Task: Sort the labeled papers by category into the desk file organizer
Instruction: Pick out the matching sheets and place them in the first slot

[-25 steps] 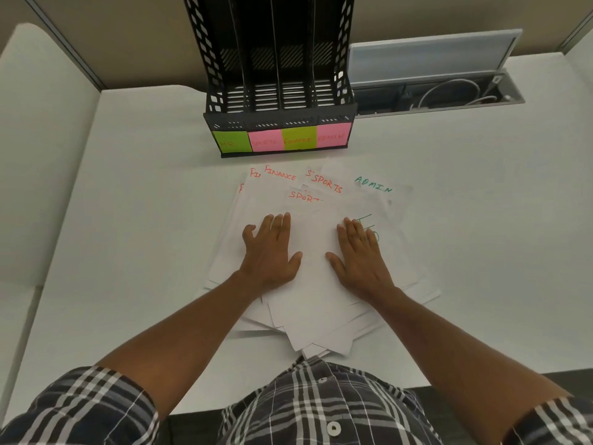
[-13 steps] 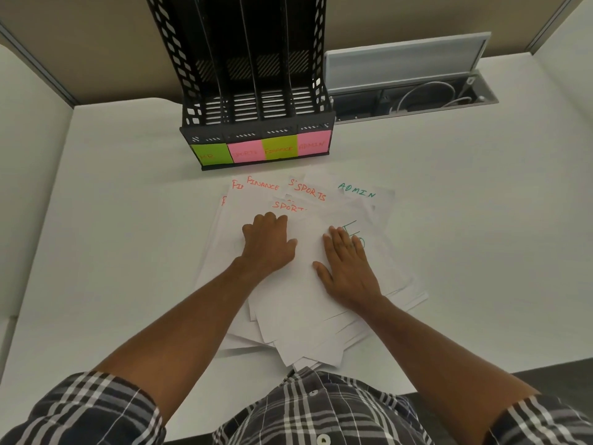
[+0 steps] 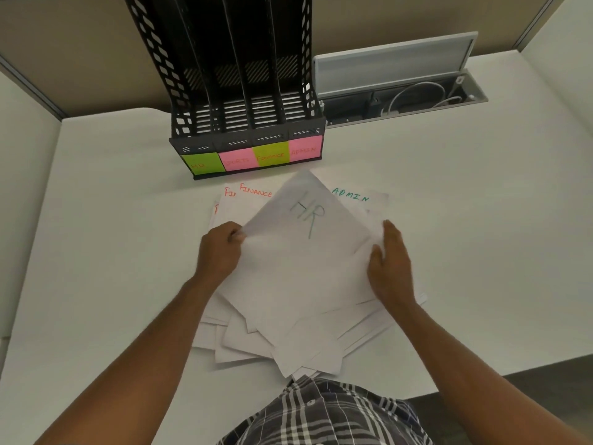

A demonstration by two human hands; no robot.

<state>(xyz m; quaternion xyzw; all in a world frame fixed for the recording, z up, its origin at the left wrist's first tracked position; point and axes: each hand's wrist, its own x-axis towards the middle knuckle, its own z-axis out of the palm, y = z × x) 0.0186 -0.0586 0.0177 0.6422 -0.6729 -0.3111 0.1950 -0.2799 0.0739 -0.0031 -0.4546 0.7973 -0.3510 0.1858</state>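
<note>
Left hand (image 3: 221,248) is curling into a loose fist, fingertips pinching the left corner of the HR sheet (image 3: 305,239). Right hand (image 3: 390,261) is lying flat and edge-on, fingers straight and pointing toward the far edge, pressing against the sheet's right side; whether it is actually gripping the paper, can't tell. Both forearms are reaching in from the near edge, bare below plaid sleeves.

HR sheet is sitting rotated like a diamond, one corner pointing at the organizer (image 3: 247,123), thin white paper, slightly creased, "HR" handwritten in green. It's on top of the paper pile (image 3: 288,335), which is fanning out loosely at the middle of the tabletop (image 3: 481,236), near edge overhanging toward the person. Visible labels under it: "FINANCE" in red, a partial "FI", "ADMIN" in green. Exact sheet count can't be read.

Organizer is standing just beyond the pile toward the far edge: black perforated plastic, four upright slots, four sticky notes on the front, green HR, pink SPORTS, green FINANCE, pink ADMIN. All four slots are looking empty.
</note>
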